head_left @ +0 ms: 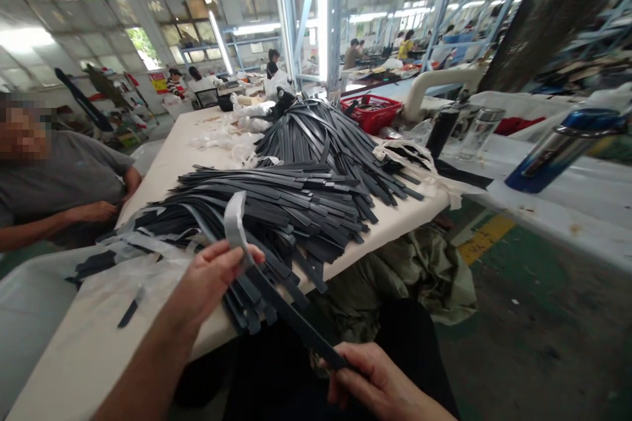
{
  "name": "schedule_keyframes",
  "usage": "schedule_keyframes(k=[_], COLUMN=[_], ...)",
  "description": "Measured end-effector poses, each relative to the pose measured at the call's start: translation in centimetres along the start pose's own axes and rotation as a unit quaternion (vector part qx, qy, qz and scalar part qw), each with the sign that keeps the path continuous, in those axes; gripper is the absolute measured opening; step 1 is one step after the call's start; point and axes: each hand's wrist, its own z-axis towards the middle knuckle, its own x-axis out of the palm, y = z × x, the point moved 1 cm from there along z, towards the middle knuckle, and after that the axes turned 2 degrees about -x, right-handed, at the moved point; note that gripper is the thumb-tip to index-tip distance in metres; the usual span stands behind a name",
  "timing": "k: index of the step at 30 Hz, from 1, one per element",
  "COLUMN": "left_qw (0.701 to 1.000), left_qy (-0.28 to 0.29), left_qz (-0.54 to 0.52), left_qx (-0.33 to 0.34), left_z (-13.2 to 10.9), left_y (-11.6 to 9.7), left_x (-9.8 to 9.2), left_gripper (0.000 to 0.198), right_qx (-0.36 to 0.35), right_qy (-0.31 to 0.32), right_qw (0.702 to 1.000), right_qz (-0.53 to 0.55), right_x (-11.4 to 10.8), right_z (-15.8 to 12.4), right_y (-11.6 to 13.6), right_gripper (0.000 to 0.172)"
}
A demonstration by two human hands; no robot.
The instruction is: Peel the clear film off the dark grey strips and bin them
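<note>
My left hand (212, 276) is closed in a pinch on a glossy white backing strip (236, 220), which curls up above the fingers. From just below that pinch a long black strap (296, 322) slants down to my right hand (365, 375). My right hand is closed around the strap's lower end, thumb on top, over my lap. Whether the white strip is still stuck to the strap under my left fingers I cannot tell. Close behind the hands lies a broad pile of similar dark straps (286, 204) on the pale table (415, 217).
A second heap of straps (316, 125) lies farther back, near a red basket (370, 115). Scraps of white film (148, 276) lie at left. A co-worker (64, 184) sits across the left edge. To the right, a blue flask (557, 151) stands on another table; green fabric (419, 270) hangs below.
</note>
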Motion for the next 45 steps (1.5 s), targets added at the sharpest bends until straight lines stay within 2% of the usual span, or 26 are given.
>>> schedule_keyframes(k=[1,3,4,6,8,10,13,15,17,21,25,32,37,39,42,45], left_qw=[1.0,0.996,0.99,0.971,0.958,0.963,0.988,0.995,0.996,0.993,0.985,0.972,0.963,0.963,0.969,0.97], left_qy=[0.016,0.004,0.003,0.014,0.035,0.038,0.014,-0.002,-0.011,-0.011,-0.009,-0.003,0.02,0.024,-0.001,-0.04], left_qz=[-0.007,-0.015,-0.012,-0.003,-0.008,-0.025,-0.055,-0.077,-0.09,-0.1,-0.125,-0.175,-0.199,-0.204,-0.206,-0.203], left_qx=[0.012,0.083,0.137,0.237,0.286,0.267,0.144,0.056,-0.002,-0.067,-0.116,-0.157,-0.181,-0.172,-0.139,-0.13], left_z=[1.8,5.0,6.2,7.9,9.0,10.2,12.3,13.2,13.3,11.3,8.9,5.5,2.2,1.3,0.9,1.0], left_y=[-2.1,-6.1,-8.0,-11.1,-13.0,-13.1,-10.3,-7.1,-3.7,2.3,6.2,9.0,10.3,10.6,10.8,10.9], left_x=[-0.5,-0.6,-0.2,1.1,2.5,3.4,3.6,3.3,3.0,3.3,4.3,6.0,8.3,8.9,8.7,7.7], left_gripper=[0.021,0.013,0.008,0.014,0.02,0.016,0.009,0.01,0.012,0.016,0.023,0.033,0.043,0.041,0.039,0.04], right_qx=[0.0,-0.011,-0.021,-0.041,-0.047,-0.05,-0.042,-0.026,-0.008,0.033,0.047,0.033,0.012,-0.001,-0.006,0.023], right_qy=[0.003,-0.005,-0.017,-0.044,-0.064,-0.079,-0.103,-0.117,-0.129,-0.149,-0.166,-0.171,-0.199,-0.189,-0.148,-0.139], right_qw=[1.0,0.997,0.996,0.993,0.991,0.989,0.988,0.988,0.986,0.982,0.983,0.984,0.978,0.98,0.989,0.99], right_qz=[0.03,0.074,0.085,0.097,0.111,0.115,0.102,0.102,0.107,0.109,0.066,-0.033,-0.067,-0.061,-0.025,0.016], right_x=[0.2,0.6,0.8,0.8,0.7,0.3,-0.3,-0.7,-1.2,-1.7,-1.5,-0.6,-1.5,-1.9,-2.0,-1.4], right_z=[0.1,0.7,1.3,2.4,3.4,4.0,4.2,4.1,4.0,3.9,3.5,1.7,3.7,4.5,4.3,2.6], right_y=[-0.1,0.1,0.5,1.5,2.5,3.1,2.9,2.3,1.4,0.3,0.3,1.7,2.7,2.8,1.8,-0.4], right_gripper=[0.036,0.039,0.041,0.043,0.045,0.047,0.048,0.048,0.048,0.057,0.058,0.059,0.052,0.049,0.047,0.054])
